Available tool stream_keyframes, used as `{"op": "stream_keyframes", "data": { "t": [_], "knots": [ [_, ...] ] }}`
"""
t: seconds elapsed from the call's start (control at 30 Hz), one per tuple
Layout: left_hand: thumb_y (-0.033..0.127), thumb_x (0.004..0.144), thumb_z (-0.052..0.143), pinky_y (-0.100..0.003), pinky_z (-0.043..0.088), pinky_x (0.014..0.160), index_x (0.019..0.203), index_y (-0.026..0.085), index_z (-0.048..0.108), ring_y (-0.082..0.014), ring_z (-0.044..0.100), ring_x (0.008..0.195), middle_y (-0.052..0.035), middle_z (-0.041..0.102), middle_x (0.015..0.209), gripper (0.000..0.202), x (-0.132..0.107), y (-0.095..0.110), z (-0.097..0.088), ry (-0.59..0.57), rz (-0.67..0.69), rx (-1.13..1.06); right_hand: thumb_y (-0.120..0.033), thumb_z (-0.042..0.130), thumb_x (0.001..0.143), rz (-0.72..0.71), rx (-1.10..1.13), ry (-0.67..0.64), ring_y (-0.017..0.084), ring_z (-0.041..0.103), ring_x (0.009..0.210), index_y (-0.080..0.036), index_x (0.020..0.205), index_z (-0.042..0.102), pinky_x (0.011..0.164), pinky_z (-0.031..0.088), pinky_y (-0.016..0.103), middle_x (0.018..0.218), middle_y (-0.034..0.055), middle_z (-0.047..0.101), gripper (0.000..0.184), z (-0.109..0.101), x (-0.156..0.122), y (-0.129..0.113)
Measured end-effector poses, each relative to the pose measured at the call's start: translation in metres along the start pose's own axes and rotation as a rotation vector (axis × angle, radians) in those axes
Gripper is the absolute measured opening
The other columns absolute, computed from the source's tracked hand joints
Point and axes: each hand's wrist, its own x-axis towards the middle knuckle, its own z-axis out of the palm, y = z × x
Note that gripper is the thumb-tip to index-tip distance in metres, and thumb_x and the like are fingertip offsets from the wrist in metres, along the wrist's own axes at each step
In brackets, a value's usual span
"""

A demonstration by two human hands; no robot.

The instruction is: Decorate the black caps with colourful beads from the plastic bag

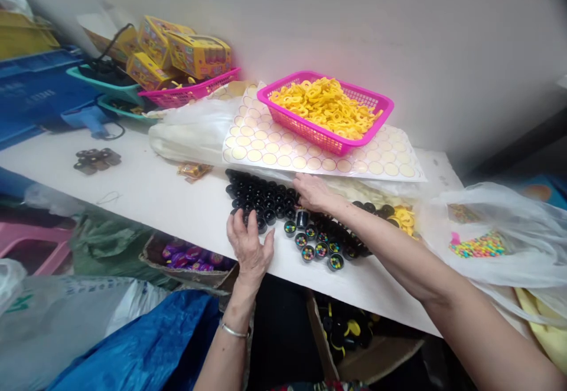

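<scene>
A cluster of small black cups stands on the white table. Several cups at the front right hold coloured candy beads. My left hand lies flat at the near edge of the cluster, fingers spread against the front cups. My right hand rests on top of the cups in the middle of the cluster, fingertips curled down onto one; whether it grips a cup I cannot tell.
A pink basket of yellow rings stands on sheets of round stickers. A clear bag of coloured beads lies at the right. Yellow boxes fill a second pink basket at back left. More black cups sit far left.
</scene>
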Motion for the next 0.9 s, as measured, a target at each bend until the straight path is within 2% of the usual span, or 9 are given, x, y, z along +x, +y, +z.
{"op": "stream_keyframes", "data": {
  "t": [0.13,0.3,0.37,0.47,0.57,0.63,0.73,0.8,0.9],
  "knots": [
    [0.033,0.078,0.059,-0.052,0.026,0.106,0.123,0.013,0.051,-0.0368,0.023,0.132,-0.0206,0.036,0.136,0.05,0.002,-0.001,0.001,-0.044,0.004,0.015,-0.014,0.055,0.077,0.041,0.224,0.118,0.022,0.05,0.094,-0.017,0.084,0.057,0.074,0.04,0.031,0.101,0.0072,0.055,0.008,0.002,-0.011,0.015],
    [0.034,0.079,0.058,-0.049,0.031,0.103,0.107,0.017,0.062,-0.035,0.029,0.128,-0.015,0.047,0.128,0.033,0.027,0.008,-0.002,-0.058,0.067,-0.03,-0.02,0.058,0.077,0.126,0.584,0.546,0.016,0.05,0.074,-0.018,0.078,0.054,0.068,0.041,0.029,0.087,0.0031,0.053,0.004,-0.001,-0.05,0.037],
    [0.034,0.08,0.056,-0.049,0.032,0.1,0.098,0.018,0.066,-0.0351,0.031,0.126,-0.0129,0.051,0.123,0.025,0.046,0.018,0.001,-0.153,0.142,-0.031,-0.023,0.058,0.077,0.164,0.671,0.669,0.014,0.049,0.068,-0.018,0.079,0.055,0.063,0.041,0.028,0.086,0.0024,0.052,0.006,-0.002,-0.079,0.044],
    [0.034,0.08,0.056,-0.052,0.033,0.096,0.091,0.019,0.067,-0.0364,0.034,0.123,-0.0116,0.057,0.115,0.022,0.077,0.038,0.013,-0.363,0.225,0.005,-0.025,0.06,0.076,0.27,0.669,0.807,0.013,0.05,0.067,-0.018,0.08,0.058,0.063,0.042,0.028,0.09,0.0031,0.055,0.008,0.001,-0.133,0.061],
    [0.033,0.077,0.056,-0.058,0.029,0.094,0.086,0.018,0.066,-0.0375,0.036,0.12,-0.0126,0.061,0.105,0.02,0.098,0.057,0.025,-0.54,0.28,0.066,-0.03,0.063,0.074,0.477,0.543,0.948,0.014,0.052,0.067,-0.018,0.076,0.06,0.062,0.043,0.028,0.088,0.0033,0.057,0.012,0.013,-0.193,0.095],
    [0.032,0.077,0.055,-0.06,0.029,0.091,0.085,0.017,0.066,-0.0382,0.038,0.116,-0.0137,0.062,0.101,0.02,0.105,0.064,0.03,-0.61,0.314,0.1,-0.033,0.062,0.072,0.654,0.431,1.01,0.015,0.052,0.066,-0.018,0.073,0.06,0.062,0.043,0.029,0.082,0.0029,0.057,0.015,0.02,-0.231,0.123],
    [0.031,0.078,0.051,-0.061,0.031,0.087,0.086,0.016,0.065,-0.039,0.038,0.114,-0.0141,0.062,0.101,0.022,0.109,0.064,0.042,-0.65,0.35,0.12,-0.03,0.057,0.07,0.95,0.241,0.93,0.017,0.052,0.065,-0.016,0.07,0.061,0.064,0.043,0.03,0.074,0.0038,0.058,0.015,0.025,-0.279,0.158],
    [0.032,0.078,0.051,-0.062,0.03,0.087,0.088,0.017,0.066,-0.0391,0.038,0.114,-0.0135,0.063,0.103,0.023,0.112,0.061,0.055,-0.646,0.348,0.138,-0.024,0.053,0.07,1.118,0.146,0.701,0.018,0.054,0.07,-0.014,0.072,0.063,0.068,0.043,0.029,0.078,0.007,0.061,0.014,0.024,-0.299,0.173],
    [0.035,0.077,0.052,-0.07,0.024,0.088,0.087,0.019,0.067,-0.0397,0.037,0.115,-0.0121,0.063,0.104,0.024,0.116,0.062,0.066,-0.625,0.311,0.18,-0.021,0.054,0.07,1.175,0.153,0.385,0.018,0.057,0.079,-0.015,0.076,0.066,0.068,0.041,0.025,0.086,0.008,0.066,0.015,0.022,-0.31,0.185]
  ]
}}
